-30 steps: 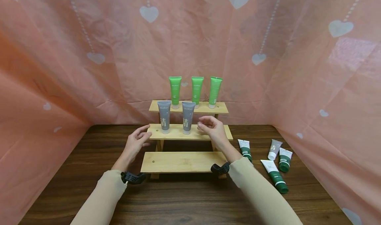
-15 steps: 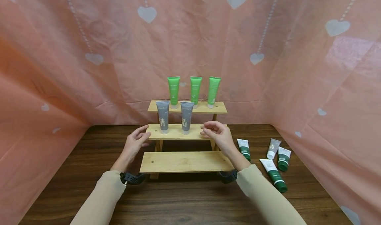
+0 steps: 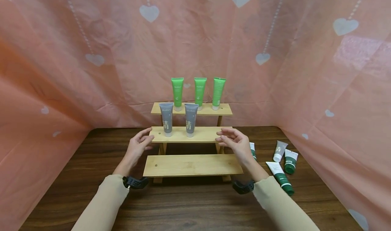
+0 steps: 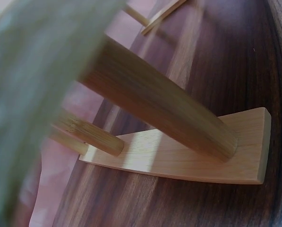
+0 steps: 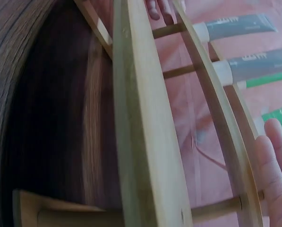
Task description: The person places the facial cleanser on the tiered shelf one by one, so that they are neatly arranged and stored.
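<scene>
A three-tier wooden shelf stand [image 3: 190,165] stands on the table. Two grey tubes [image 3: 166,120] are upright on its middle tier, caps down, toward the left. Three green tubes [image 3: 177,93] stand on the top tier, the right one leaning slightly. My left hand [image 3: 136,148] is at the left end of the middle tier, fingertips by its edge, holding nothing. At the tier's right end my right hand [image 3: 236,143] hovers with loosely bent fingers and nothing in them. In the right wrist view, part of the right hand [image 5: 277,165] shows beside the stand.
On the table's right side lie a grey tube [image 3: 280,151] and several white-and-green tubes [image 3: 280,177], one partly behind my right hand. A pink curtain [image 3: 122,54] with hearts surrounds the dark wooden table [image 3: 195,207]. The stand's wooden foot [image 4: 192,165] shows in the left wrist view.
My right hand has moved right, away from the right grey tube to the end of the middle tier. The left hand has stayed at the left end. The tubes stand as before.
</scene>
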Demonstrator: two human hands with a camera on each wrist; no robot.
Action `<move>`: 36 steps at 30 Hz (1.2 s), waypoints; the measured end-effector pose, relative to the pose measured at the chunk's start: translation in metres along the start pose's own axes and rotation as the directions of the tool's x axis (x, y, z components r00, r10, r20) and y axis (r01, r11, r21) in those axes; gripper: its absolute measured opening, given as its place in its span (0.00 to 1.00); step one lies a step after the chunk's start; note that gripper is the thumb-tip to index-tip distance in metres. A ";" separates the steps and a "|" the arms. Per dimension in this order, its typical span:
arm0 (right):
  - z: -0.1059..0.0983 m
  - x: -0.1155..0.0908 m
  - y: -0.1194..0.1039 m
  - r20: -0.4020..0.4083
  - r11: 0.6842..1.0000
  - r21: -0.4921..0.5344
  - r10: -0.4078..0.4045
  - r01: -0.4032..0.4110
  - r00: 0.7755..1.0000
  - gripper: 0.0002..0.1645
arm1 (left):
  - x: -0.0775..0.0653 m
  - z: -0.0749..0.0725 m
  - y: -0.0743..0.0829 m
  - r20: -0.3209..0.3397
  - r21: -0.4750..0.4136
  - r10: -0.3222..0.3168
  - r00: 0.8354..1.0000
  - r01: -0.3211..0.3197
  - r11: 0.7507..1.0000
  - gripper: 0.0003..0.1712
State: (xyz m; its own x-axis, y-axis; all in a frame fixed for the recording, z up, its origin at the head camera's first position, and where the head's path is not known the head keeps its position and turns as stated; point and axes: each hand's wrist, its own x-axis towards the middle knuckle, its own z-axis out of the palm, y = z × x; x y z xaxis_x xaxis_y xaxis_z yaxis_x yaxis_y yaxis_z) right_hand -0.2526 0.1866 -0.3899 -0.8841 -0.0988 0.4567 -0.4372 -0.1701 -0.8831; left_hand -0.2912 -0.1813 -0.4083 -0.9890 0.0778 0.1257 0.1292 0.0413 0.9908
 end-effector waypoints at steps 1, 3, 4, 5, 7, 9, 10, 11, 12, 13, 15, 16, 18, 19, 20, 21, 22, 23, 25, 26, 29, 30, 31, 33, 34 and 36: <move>-0.003 -0.001 0.000 -0.001 1.000 0.008 -0.015 0.015 1.000 0.18 | 0.000 0.000 0.000 0.001 0.000 0.001 1.000 -0.001 1.000 0.29; -0.008 -0.004 -0.001 -0.004 0.999 0.027 -0.030 0.030 1.000 0.19 | 0.000 0.000 0.000 0.001 0.001 0.003 1.000 -0.003 1.000 0.29; -0.011 -0.005 -0.002 -0.001 0.999 0.036 -0.038 0.038 0.999 0.19 | 0.000 0.000 0.000 0.000 0.002 0.002 1.000 -0.002 1.000 0.29; -0.013 -0.006 -0.002 -0.001 0.998 0.043 -0.043 0.043 0.999 0.20 | 0.000 0.000 0.001 0.000 0.003 0.001 1.000 -0.001 1.000 0.28; -0.019 -0.008 -0.002 -0.002 0.997 0.054 -0.050 0.050 0.999 0.21 | 0.000 0.001 0.001 -0.001 0.003 0.000 1.000 0.000 1.000 0.28; -0.024 -0.009 -0.003 -0.006 0.997 0.054 -0.050 0.050 0.999 0.21 | -0.001 0.000 0.001 0.000 0.007 -0.002 1.000 0.002 1.000 0.28; -0.027 -0.010 -0.003 -0.008 0.997 0.054 -0.049 0.049 0.999 0.21 | -0.001 0.001 0.001 0.001 0.006 -0.002 1.000 0.002 1.000 0.28; -0.030 -0.011 -0.003 -0.017 0.998 0.052 -0.044 0.045 0.999 0.21 | -0.001 0.001 0.001 0.001 0.008 -0.002 1.000 0.002 1.000 0.28; -0.033 -0.012 -0.004 -0.023 0.998 0.052 -0.040 0.041 0.999 0.21 | -0.001 0.001 0.001 0.002 0.009 -0.002 1.000 0.002 1.000 0.29; -0.035 -0.013 -0.004 -0.033 0.998 0.053 -0.034 0.036 0.999 0.21 | -0.001 0.001 0.001 0.003 0.010 -0.002 1.000 0.002 1.000 0.29; -0.041 -0.014 -0.005 -0.054 0.998 0.052 -0.019 0.022 0.998 0.20 | -0.001 0.001 0.001 0.002 0.010 -0.003 1.000 0.003 1.000 0.29; -0.044 -0.015 -0.005 -0.064 0.998 0.054 -0.010 0.014 0.998 0.19 | -0.001 0.001 0.001 0.003 0.007 -0.002 1.000 0.002 1.000 0.29; -0.050 -0.016 -0.006 -0.078 0.999 0.049 0.008 -0.004 0.997 0.19 | -0.002 0.000 0.001 0.003 0.003 -0.003 1.000 0.003 1.000 0.29; -0.054 -0.017 -0.006 -0.082 0.999 0.046 0.019 -0.015 0.996 0.19 | -0.002 0.000 0.001 0.004 0.001 -0.003 1.000 0.003 1.000 0.29; -0.058 -0.018 -0.006 -0.079 0.999 0.046 0.027 -0.024 0.996 0.19 | -0.002 0.000 0.001 0.004 -0.002 -0.004 1.000 0.004 1.000 0.29; -0.061 -0.019 -0.006 -0.080 0.998 0.045 0.037 -0.033 0.996 0.20 | -0.002 0.000 0.001 0.004 -0.001 -0.004 1.000 0.004 1.000 0.29; -0.065 -0.020 -0.006 -0.077 0.998 0.051 0.049 -0.045 0.996 0.20 | -0.002 0.000 0.002 0.004 -0.001 -0.005 1.000 0.005 1.000 0.29; -0.069 -0.022 -0.004 -0.066 0.997 0.061 0.049 -0.045 0.997 0.20 | -0.002 0.000 0.002 0.004 0.002 -0.006 1.000 0.006 1.000 0.29; -0.086 -0.022 0.008 -0.040 0.993 0.113 0.047 -0.043 0.998 0.22 | -0.002 0.001 0.002 0.003 0.006 -0.006 1.000 0.006 1.000 0.29; -0.097 -0.021 0.018 -0.037 0.992 0.118 0.050 -0.046 0.998 0.23 | -0.002 0.001 0.002 0.002 0.007 -0.007 1.000 0.007 1.000 0.29; -0.127 -0.019 0.047 -0.040 0.989 0.145 0.046 -0.039 0.998 0.25 | -0.002 0.001 0.002 -0.003 0.010 -0.009 1.000 0.009 1.000 0.29; -0.133 -0.020 0.051 -0.047 0.989 0.142 0.053 -0.046 0.997 0.26 | -0.002 0.001 0.002 -0.004 0.007 -0.009 1.000 0.009 1.000 0.29; -0.133 -0.021 0.047 -0.059 0.991 0.124 0.061 -0.053 0.996 0.26 | -0.002 0.001 0.002 -0.006 0.005 -0.009 1.000 0.009 1.000 0.29; -0.130 -0.025 0.040 -0.072 0.994 0.098 0.056 -0.049 0.996 0.26 | -0.002 0.001 0.001 -0.008 0.006 -0.011 1.000 0.011 1.000 0.29; -0.124 -0.028 0.029 -0.086 0.995 0.077 0.064 -0.057 0.994 0.26 | -0.002 0.001 0.001 -0.009 0.006 -0.012 1.000 0.012 1.000 0.29; -0.117 -0.032 0.013 -0.097 0.995 0.067 0.075 -0.069 0.992 0.25 | -0.001 0.001 0.001 -0.008 0.004 -0.010 1.000 0.010 1.000 0.29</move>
State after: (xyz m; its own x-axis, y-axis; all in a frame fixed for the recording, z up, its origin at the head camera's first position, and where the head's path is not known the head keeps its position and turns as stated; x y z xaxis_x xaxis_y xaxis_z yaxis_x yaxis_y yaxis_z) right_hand -0.2489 0.3019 -0.4287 -0.9263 -0.0159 0.3764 -0.3631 -0.2280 -0.9034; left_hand -0.2896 -0.1801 -0.4075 -0.9908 0.0695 0.1158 0.1191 0.0466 0.9918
